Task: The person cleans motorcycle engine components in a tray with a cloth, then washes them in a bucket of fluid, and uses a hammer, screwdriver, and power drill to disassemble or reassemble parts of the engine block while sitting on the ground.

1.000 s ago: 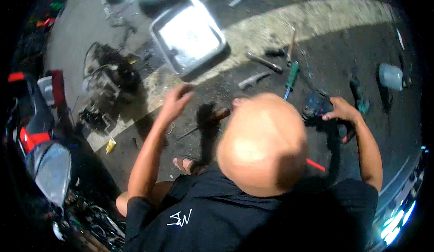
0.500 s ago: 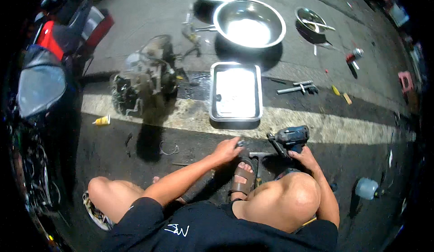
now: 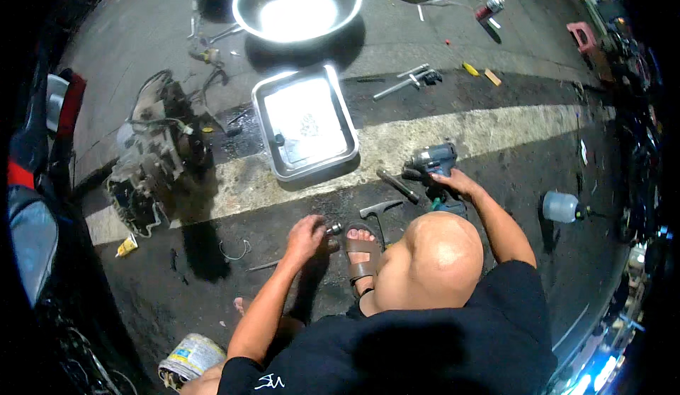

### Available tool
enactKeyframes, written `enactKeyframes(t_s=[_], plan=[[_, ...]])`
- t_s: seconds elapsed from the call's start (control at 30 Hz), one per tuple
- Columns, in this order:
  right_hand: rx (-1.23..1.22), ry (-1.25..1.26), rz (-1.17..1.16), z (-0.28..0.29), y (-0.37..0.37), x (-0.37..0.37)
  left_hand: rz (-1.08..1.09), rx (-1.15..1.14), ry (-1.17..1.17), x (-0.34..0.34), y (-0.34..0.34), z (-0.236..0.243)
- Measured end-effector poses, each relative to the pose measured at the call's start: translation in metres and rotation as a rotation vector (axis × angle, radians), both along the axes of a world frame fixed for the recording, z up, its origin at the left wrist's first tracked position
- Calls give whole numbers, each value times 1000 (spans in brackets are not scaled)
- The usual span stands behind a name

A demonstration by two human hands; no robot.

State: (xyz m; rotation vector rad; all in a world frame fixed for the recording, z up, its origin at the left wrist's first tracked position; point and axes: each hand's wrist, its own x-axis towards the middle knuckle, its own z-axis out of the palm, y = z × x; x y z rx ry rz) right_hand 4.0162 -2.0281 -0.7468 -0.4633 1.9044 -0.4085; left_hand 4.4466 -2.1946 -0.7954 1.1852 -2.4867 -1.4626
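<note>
My right hand (image 3: 460,182) is wrapped round the handle of a dark blue-grey cordless impact driver (image 3: 433,158), whose nose points left. In my left hand (image 3: 306,237), the fingers close on a small shiny metal socket (image 3: 333,229), held low over the ground beside my sandalled foot. A dark bar-shaped tool (image 3: 398,185) lies on the ground below the driver's nose. Next to my foot is a hammer (image 3: 381,209). Something teal (image 3: 448,206) shows partly behind my raised knee; its kind is hidden.
A shiny rectangular metal tray (image 3: 273,172) stands ahead, with large steel bowls (image 3: 244,6) beyond. At left sits a dirty engine block (image 3: 152,154). Metal tools (image 3: 404,83), a spray can (image 3: 490,8) and a clear bottle (image 3: 559,207) lie right. A bucket (image 3: 193,358) stands near-left.
My view has swung to the right, so the tray and engine sit further left in the picture. The bar-shaped tool now lies clear of the driver. Both hands keep their hold.
</note>
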Motion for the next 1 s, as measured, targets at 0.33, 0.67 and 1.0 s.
enactKeyframes(t_s=[0.33, 0.67, 1.0], plan=[[388, 476, 723, 7, -64, -56, 497, 105, -48, 60, -63, 5], [-584, 912, 666, -11, -333, 19, 308, -172, -334, 60, -73, 0], [-687, 1187, 861, -36, -453, -3, 293, -106, -296, 65, -52, -8]])
